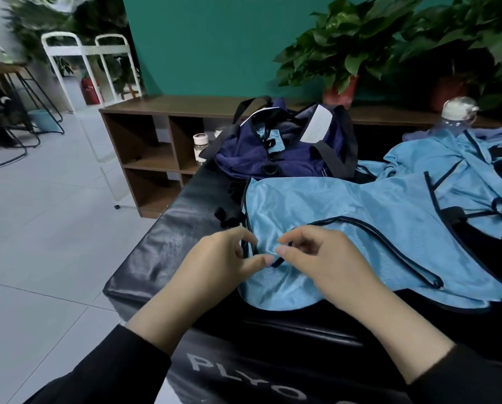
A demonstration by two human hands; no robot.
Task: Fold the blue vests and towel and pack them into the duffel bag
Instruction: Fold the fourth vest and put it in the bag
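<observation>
A light blue vest (pixel 343 205) with dark trim lies spread flat on the black padded box (pixel 162 249) in front of me. My left hand (pixel 214 266) pinches the vest's dark-trimmed edge at its near left corner. My right hand (pixel 325 260) pinches the fabric and trim right beside it. The navy duffel bag (pixel 276 141) stands open behind the vest, with a white label inside and some light blue cloth in it. More blue vests (pixel 453 170) lie crumpled in a heap at the right.
A clear bottle (pixel 458 115) with a white cap stands behind the heap. A second small bottle (pixel 200 147) stands left of the bag. A brown shelf unit (pixel 145 147), potted plants (pixel 345 53) and a teal wall are beyond. Grey tiled floor lies to the left.
</observation>
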